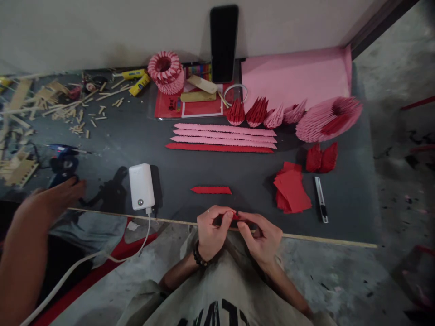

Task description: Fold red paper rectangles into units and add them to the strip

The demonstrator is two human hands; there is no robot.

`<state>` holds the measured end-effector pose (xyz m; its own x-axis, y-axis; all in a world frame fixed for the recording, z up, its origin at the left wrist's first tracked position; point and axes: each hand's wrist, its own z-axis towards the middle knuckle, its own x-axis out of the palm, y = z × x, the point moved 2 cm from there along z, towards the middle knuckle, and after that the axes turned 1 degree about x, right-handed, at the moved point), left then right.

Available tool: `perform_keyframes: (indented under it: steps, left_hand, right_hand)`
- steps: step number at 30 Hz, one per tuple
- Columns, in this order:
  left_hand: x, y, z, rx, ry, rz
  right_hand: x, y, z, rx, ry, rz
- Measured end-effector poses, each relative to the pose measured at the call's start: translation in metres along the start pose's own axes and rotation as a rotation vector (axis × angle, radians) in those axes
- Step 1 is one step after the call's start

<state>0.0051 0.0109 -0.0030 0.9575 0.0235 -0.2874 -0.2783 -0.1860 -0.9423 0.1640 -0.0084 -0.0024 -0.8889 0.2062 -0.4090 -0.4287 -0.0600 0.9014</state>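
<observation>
Your left hand point(212, 231) pinches the red paper point(235, 217) over the table's point(251, 170) near edge, your right hand point(264, 233) at its other end, though I cannot tell whether those fingers close on it. You likely keep the strip point(211, 190) and sheets point(292, 190) close for easy reach. The paper looks small, narrow and mostly finger-covered.

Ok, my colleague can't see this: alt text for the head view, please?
A person's left hand and right hand hold a small red paper piece at a dark table. On it lie pink and red paper strips; another person's hand is at left.
</observation>
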Motion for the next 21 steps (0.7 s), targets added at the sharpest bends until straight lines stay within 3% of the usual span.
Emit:
perform_keyframes:
  steps: [2,4,11,17,21]
  left_hand:
    - [0.001,-0.002,-0.001,0.062,0.006,0.042]
    - [0.001,-0.002,-0.001,0.058,0.030,0.036]
    - [-0.002,0.000,0.000,-0.160,0.090,-0.124]
    - [-0.002,-0.003,-0.002,-0.135,0.086,-0.068]
    - [0.000,-0.006,-0.004,-0.085,0.107,-0.025]
  right_hand:
    - [0.003,0.003,0.002,0.133,0.022,0.039]
    - [0.005,0.004,0.004,0.165,0.022,0.057]
    - [0.006,-0.006,0.008,0.193,0.047,0.096]
    - [0.003,-0.004,0.013,0.177,0.081,0.092]
    - [0.007,-0.004,0.012,0.151,0.014,0.013]
